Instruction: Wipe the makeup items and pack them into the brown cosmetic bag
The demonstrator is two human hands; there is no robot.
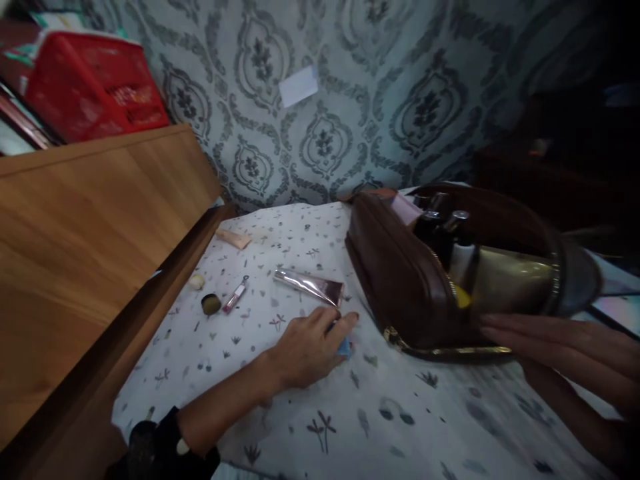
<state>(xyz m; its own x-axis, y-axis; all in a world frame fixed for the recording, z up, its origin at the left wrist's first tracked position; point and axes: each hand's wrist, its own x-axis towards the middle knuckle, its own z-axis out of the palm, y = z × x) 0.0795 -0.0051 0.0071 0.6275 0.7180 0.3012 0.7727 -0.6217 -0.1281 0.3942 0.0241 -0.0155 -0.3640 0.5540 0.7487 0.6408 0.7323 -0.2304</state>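
My left hand [311,348] is low over the patterned cloth, fingers closed round a small blue item [344,346] that is mostly hidden. Just beyond it lies a shiny metallic tube [310,285]. A brown cosmetic bag [395,260] stands unzipped on the right, packed with a gold tube [513,280], bottles and a pink item [406,209]. At the bag's front edge, my right hand [570,353] has its fingers stretched out, slightly blurred; whether it touches the bag I cannot tell.
On the cloth [370,427] to the left lie a beige tube [234,238], a small lip gloss [235,295], a dark round pot [211,305] and a pale round thing [197,281]. A wooden panel [100,233] borders the left, with a red container [95,87] above. Patterned wall behind.
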